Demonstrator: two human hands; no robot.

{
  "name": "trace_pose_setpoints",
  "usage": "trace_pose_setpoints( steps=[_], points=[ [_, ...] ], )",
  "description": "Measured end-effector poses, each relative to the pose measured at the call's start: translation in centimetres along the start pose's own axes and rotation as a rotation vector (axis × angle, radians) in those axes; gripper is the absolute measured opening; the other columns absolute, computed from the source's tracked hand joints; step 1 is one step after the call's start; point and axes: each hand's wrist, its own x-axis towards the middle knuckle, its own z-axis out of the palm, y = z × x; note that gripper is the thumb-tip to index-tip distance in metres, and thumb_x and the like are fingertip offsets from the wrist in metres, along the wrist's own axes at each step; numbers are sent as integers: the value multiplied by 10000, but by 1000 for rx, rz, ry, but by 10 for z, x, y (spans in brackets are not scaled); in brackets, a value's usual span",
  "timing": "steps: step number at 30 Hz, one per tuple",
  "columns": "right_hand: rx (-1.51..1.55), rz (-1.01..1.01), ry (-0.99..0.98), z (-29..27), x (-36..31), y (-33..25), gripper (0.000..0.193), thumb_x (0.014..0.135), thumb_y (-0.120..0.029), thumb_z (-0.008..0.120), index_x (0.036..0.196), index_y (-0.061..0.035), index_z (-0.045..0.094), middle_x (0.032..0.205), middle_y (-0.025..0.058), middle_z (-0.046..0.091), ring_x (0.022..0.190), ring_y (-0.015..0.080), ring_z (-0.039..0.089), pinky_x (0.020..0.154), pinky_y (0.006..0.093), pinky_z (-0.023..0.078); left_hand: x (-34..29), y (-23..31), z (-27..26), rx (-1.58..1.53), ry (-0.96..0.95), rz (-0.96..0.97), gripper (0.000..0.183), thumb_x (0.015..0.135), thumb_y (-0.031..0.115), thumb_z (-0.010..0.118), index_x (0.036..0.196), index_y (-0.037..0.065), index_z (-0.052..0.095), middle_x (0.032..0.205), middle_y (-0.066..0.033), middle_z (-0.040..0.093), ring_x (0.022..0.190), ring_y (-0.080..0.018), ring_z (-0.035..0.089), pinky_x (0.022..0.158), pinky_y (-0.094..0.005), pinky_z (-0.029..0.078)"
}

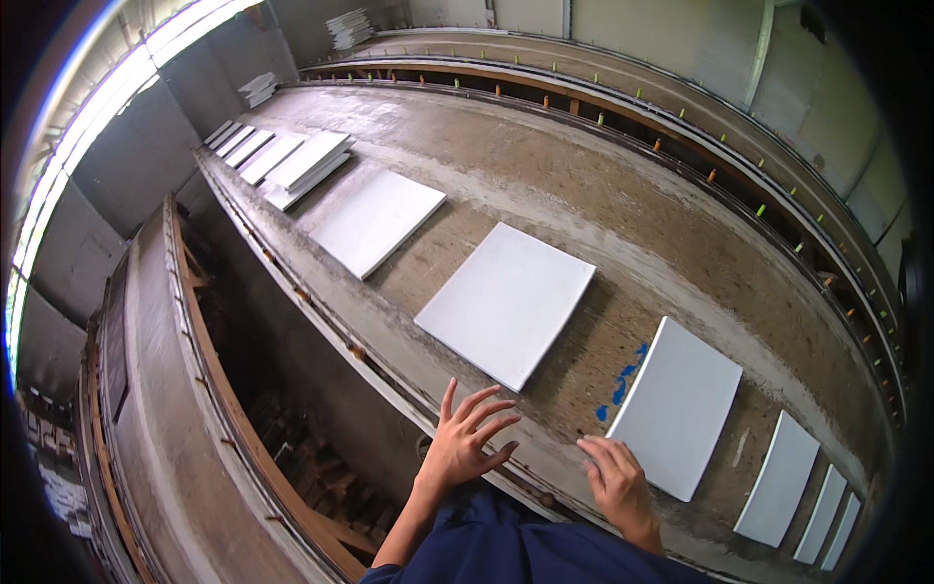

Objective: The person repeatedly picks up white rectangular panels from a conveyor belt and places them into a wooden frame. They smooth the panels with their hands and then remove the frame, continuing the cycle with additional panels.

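Fingers spread, my left hand (472, 438) hovers over the front edge of the long table, with nothing in it. Just beyond its fingertips lies a flat white square panel (508, 304). My right hand (620, 485) is loosely curled, thumb apart from the fingers, and nothing shows between them. It is beside the near left corner of a second white panel (676, 409); whether it touches that panel I cannot tell. Blue paint marks (623, 382) lie on the tabletop along this panel's left side. Farther left rests another white panel (379, 222).
More white panels (778, 477) lie in a row to the right, and a small stack (309, 167) sits at the far left. Orange and green pegs (601, 119) line a rail behind the table. Another long table (156, 389) stands at left across a dark gap.
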Motion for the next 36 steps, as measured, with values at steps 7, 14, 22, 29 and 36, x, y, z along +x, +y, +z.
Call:
trace_pose_setpoints(
  steps=[7, 14, 22, 29, 36],
  points=[
    [-89, -1, 27, 94, 97, -67, 281, 814, -52, 611, 1095, -47, 599, 1058, 108, 607, 990, 285, 579, 847, 382, 474, 10, -125, -75, -58, -26, 51, 391, 749, 261, 723, 1123, 199, 626, 1164, 6, 596, 1171, -188, 514, 1116, -501, 240],
    [-98, -119, -101, 196, 195, -145, 204, 820, -77, 610, 1021, -44, 624, 1000, 86, 634, 917, 278, 601, 804, 378, 484, -14, -260, -146, -53, 88, -33, 324, 785, 190, 691, 1101, 166, 625, 1087, -10, 625, 1109, -189, 547, 1073, -457, 318],
    [-74, -126, -114, 253, 283, -181, 172, 832, -90, 605, 997, -46, 630, 958, 106, 648, 878, 300, 611, 775, 382, 486, -27, -356, -191, 31, 202, -189, 318, 796, 206, 677, 1106, 176, 614, 1207, -23, 551, 1225, -261, 445, 1058, -467, 322],
    [-68, -104, -56, 291, 333, -177, 191, 839, -108, 604, 1022, -53, 619, 951, 112, 649, 884, 296, 613, 784, 384, 480, -8, -409, -220, -51, 150, -98, 305, 752, 95, 684, 1041, 190, 669, 1218, -14, 565, 1240, -262, 446, 1050, -469, 348],
    [-73, 85, 0, 300, 359, -160, 170, 835, -99, 609, 990, -35, 632, 914, 112, 653, 866, 289, 613, 761, 389, 480, 45, -479, -259, -16, 121, -41, 317, 773, 105, 670, 1082, 177, 649, 1236, -19, 558, 1246, -261, 444, 1053, -475, 344]
  ],
)
